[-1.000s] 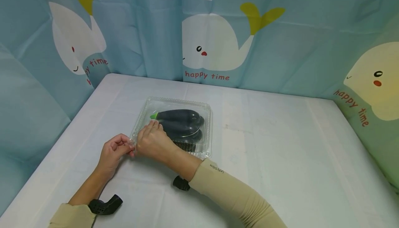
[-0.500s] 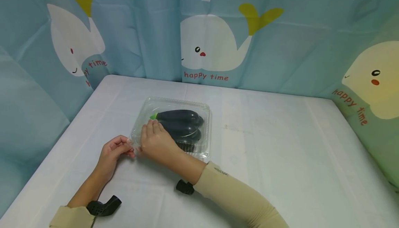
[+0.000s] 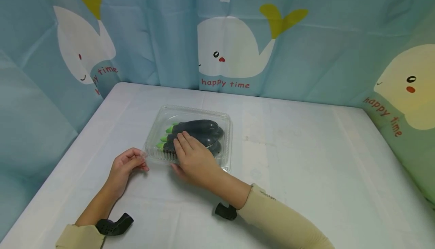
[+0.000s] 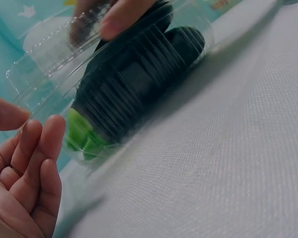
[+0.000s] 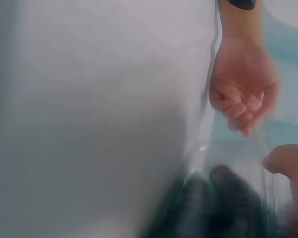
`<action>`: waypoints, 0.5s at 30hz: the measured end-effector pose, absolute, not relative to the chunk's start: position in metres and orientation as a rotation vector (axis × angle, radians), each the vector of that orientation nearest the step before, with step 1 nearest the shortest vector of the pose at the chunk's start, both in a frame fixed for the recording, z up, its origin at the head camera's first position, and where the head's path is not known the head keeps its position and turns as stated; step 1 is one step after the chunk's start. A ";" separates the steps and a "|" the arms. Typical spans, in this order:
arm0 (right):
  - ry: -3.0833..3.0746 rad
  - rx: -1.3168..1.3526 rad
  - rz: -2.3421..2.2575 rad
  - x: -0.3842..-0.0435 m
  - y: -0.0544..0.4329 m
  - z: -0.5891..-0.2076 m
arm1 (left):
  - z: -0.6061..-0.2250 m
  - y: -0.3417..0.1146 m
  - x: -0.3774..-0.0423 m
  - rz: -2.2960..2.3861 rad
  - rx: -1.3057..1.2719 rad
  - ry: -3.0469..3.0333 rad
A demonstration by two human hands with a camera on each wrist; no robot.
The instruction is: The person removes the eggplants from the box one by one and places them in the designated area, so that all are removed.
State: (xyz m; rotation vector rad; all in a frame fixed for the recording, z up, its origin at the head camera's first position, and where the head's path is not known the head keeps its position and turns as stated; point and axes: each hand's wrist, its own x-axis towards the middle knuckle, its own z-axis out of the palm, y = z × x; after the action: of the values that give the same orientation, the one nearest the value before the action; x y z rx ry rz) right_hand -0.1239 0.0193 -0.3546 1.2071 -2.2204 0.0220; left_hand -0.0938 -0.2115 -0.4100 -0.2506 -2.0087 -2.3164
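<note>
A clear plastic clamshell box [image 3: 154, 129] stands on the table with several dark eggplants [image 3: 198, 125] inside, their green stem ends toward the left. My left hand [image 3: 126, 167] pinches the box's near-left corner between thumb and fingertips; the left wrist view shows that hand [image 4: 27, 181] at the rim. My right hand [image 3: 200, 166] lies over the near edge, its fingers straight on the lid and its thumb at the rim. In the right wrist view the thumb [image 5: 283, 161] shows beside the rim, and the eggplants are blurred.
A white cloth covers the table [image 3: 306, 173]. Blue curtains [image 3: 163, 33] printed with whales stand behind it and at both sides. Each wrist bears a black camera mount, such as the left mount [image 3: 114, 225].
My right hand has slid to the right along the box's near edge, uncovering the eggplants' green stem ends. My left hand stays at the corner.
</note>
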 end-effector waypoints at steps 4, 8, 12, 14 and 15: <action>-2.270 1.186 0.037 -0.123 0.037 -0.354 | -0.409 -0.212 -0.094 -2.301 -0.249 -2.013; -2.321 1.205 0.033 -0.123 0.054 -0.353 | -0.408 -0.212 -0.095 -2.288 -0.220 -2.030; -2.460 1.197 0.101 -0.120 0.074 -0.351 | -0.409 -0.212 -0.094 -2.295 -0.189 -2.055; -2.536 1.175 0.216 -0.119 0.085 -0.350 | -0.407 -0.212 -0.094 -2.316 -0.172 -2.072; -2.557 1.163 0.277 -0.118 0.089 -0.351 | -0.406 -0.212 -0.093 -2.330 -0.166 -2.081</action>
State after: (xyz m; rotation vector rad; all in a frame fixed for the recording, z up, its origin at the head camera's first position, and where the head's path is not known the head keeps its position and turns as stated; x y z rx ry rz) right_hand -0.1179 0.0892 -0.3508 1.1635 -2.5570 0.2771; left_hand -0.0935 -0.2120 -0.4065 -0.1663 -2.0814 -2.3302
